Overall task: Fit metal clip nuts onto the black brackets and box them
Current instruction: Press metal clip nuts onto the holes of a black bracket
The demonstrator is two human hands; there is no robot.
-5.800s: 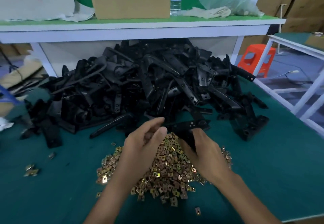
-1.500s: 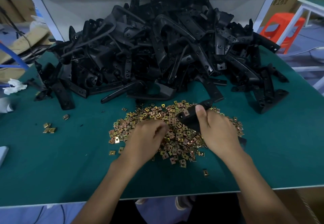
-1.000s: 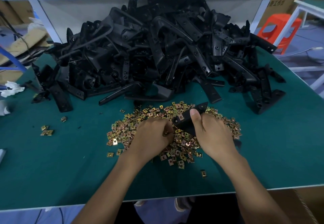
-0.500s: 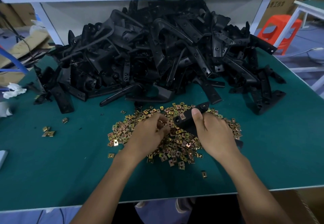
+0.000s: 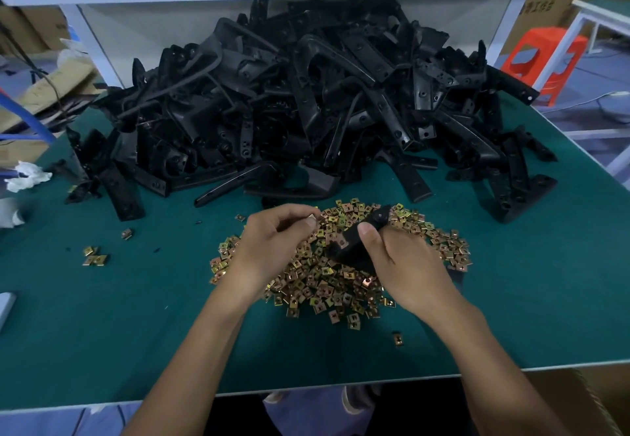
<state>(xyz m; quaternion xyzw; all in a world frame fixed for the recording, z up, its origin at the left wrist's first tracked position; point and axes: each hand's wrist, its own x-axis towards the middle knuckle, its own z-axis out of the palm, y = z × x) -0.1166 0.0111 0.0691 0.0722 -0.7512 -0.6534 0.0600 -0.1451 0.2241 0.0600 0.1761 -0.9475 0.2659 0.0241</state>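
Here left hand (image 5: 272,248) pinches a clip nut (image 5: 311,221) near the bracket (image 5: 353,243) right hand (image 5: 405,265) grips

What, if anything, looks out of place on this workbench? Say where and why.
Stray clip nuts lie apart from the main pile: a small cluster on the left and a single nut near the table's front edge. They look spilled rather than placed. Nothing else stands out.

Bare hands both, left hand (image 5: 272,248) and right hand (image 5: 402,265), with forearms (image 5: 204,350) uncovered all the way down. Right thumbnail (image 5: 364,229) trimmed short. Low in shot, pale lilac-blue cloth (image 5: 300,411) (trousers or apron, can't tell).
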